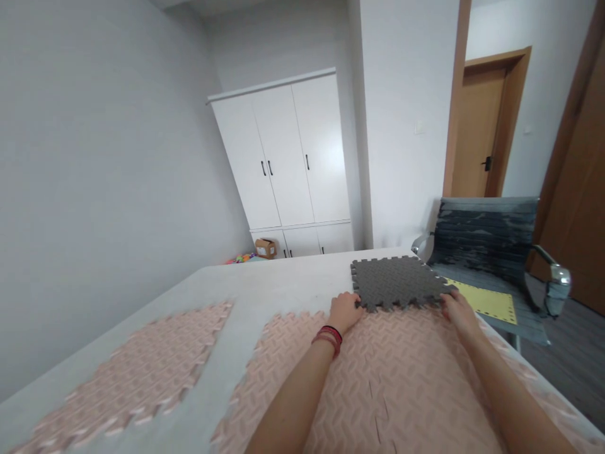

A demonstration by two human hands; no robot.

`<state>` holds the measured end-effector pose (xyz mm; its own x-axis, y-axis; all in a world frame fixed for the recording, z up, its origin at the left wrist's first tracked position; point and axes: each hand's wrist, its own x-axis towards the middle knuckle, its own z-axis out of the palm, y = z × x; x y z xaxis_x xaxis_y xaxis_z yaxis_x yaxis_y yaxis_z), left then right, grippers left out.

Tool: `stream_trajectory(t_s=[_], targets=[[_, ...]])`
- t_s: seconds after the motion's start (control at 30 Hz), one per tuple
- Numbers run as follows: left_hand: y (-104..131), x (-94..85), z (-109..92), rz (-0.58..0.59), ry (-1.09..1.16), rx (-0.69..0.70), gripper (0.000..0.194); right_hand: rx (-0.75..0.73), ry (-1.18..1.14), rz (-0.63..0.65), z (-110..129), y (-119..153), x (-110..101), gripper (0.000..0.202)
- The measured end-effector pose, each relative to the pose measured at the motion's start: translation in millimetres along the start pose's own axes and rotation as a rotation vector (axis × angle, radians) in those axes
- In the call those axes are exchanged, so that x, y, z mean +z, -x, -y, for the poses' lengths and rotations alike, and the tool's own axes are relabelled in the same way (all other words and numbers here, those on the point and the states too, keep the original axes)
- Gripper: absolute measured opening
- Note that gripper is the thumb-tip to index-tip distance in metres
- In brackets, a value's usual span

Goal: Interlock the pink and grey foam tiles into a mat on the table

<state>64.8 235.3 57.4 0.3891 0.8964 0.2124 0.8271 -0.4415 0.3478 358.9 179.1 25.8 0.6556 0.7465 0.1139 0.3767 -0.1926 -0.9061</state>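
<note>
Two hands press at the near corners of a grey foam tile [397,282] lying by the desk's [283,284] far right corner: the left hand [345,311] pinches its near-left corner, the right hand [454,307] grips its near-right corner. Its near edge touches a pink foam mat [387,378].

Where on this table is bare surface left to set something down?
Bare table lies beyond the pink mats, left of the grey mat, and in a strip between the two pink patches. It is crowded where the left hand and right hand press the grey mat's near edge.
</note>
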Motion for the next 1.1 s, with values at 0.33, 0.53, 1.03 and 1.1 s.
stream_trajectory(t_s=[0.33, 0.53, 1.03, 1.1], targets=[[23.2, 10.8, -37.7, -0.035, -0.244, 0.116, 0.033, -0.177, 0.491, 0.178, -6.0, 7.8, -2.2, 0.043], [39.7, 11.0, -30.1, 0.058, -0.232, 0.233, 0.054, -0.246, 0.597, 0.193, -9.6, 10.1, 4.9, 0.047], [37.8, 10.6, -47.0, 0.139, -0.279, 0.223, 0.068, -0.220, 0.748, 0.159, 4.7, 28.9, 7.5, 0.048], [38.2, 9.1, -54.2, 0.146, -0.295, 0.207, 0.077, -0.221, 0.746, 0.154, 5.7, 33.0, 7.9, 0.046]])
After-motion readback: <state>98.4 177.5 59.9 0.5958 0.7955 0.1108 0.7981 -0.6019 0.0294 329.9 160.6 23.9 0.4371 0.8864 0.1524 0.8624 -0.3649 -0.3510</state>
